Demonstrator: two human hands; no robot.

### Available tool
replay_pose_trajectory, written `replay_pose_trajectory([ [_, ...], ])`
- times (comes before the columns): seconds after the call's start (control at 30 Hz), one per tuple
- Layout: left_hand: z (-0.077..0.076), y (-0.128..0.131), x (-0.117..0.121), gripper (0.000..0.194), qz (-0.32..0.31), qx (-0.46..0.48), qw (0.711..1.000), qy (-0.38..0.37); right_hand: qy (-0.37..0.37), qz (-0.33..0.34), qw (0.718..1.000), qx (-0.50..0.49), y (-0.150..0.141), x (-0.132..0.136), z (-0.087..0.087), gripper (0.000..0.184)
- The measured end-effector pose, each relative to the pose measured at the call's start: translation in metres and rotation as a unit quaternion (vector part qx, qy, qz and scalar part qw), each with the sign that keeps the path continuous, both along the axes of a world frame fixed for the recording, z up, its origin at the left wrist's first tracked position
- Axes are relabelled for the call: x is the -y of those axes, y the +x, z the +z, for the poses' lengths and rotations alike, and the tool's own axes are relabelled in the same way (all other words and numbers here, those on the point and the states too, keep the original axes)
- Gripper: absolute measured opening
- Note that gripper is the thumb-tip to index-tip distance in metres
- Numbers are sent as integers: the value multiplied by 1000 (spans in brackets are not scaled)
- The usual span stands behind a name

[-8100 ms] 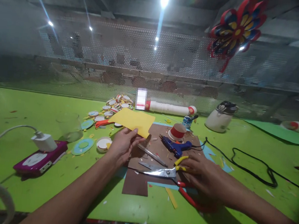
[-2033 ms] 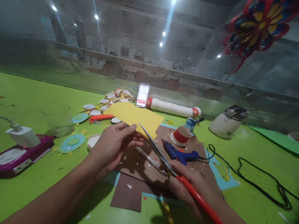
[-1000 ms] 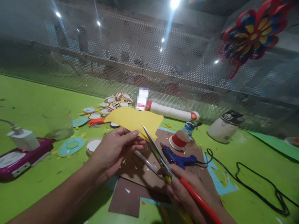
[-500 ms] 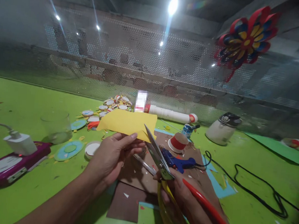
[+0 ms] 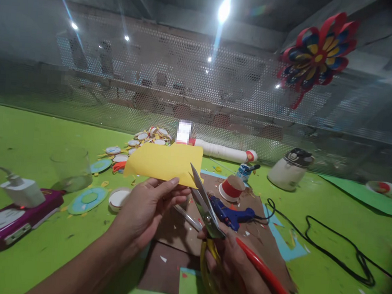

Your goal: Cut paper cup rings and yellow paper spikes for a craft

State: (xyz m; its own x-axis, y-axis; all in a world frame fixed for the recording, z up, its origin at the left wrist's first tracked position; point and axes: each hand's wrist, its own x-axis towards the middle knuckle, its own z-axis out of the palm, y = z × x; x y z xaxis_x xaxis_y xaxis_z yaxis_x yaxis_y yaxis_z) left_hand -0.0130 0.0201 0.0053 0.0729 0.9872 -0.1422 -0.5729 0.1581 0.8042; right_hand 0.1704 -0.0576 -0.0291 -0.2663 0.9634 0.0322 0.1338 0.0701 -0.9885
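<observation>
Yellow craft sheet (image 5: 164, 160), smooth with a curved left edge, is held above the glossy green tabletop (image 5: 74, 232), over part of the scrap-littered brown sheet (image 5: 175, 231). Metal scissors (image 5: 205, 206) have parted blades at its near right corner, handles running off the bottom edge. The right hand (image 5: 231, 254) curls round them, some fingers hidden. The left hand (image 5: 150, 207) is partly closed, thumb and fingers pinching the sheet's near edge. The clear tumbler (image 5: 72, 169) is faint.
</observation>
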Motion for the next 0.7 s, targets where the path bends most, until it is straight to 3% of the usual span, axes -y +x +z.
replay_pose_trajectory([
  [0.33, 2, 2, 3, 10, 0, 18, 1000, -7, 39, -16, 999, 26, -2, 4, 0, 29],
  [0.7, 3, 4, 4, 12, 2, 23, 1000, -5, -10, -28, 1000, 0, 1, -4, -9, 31],
])
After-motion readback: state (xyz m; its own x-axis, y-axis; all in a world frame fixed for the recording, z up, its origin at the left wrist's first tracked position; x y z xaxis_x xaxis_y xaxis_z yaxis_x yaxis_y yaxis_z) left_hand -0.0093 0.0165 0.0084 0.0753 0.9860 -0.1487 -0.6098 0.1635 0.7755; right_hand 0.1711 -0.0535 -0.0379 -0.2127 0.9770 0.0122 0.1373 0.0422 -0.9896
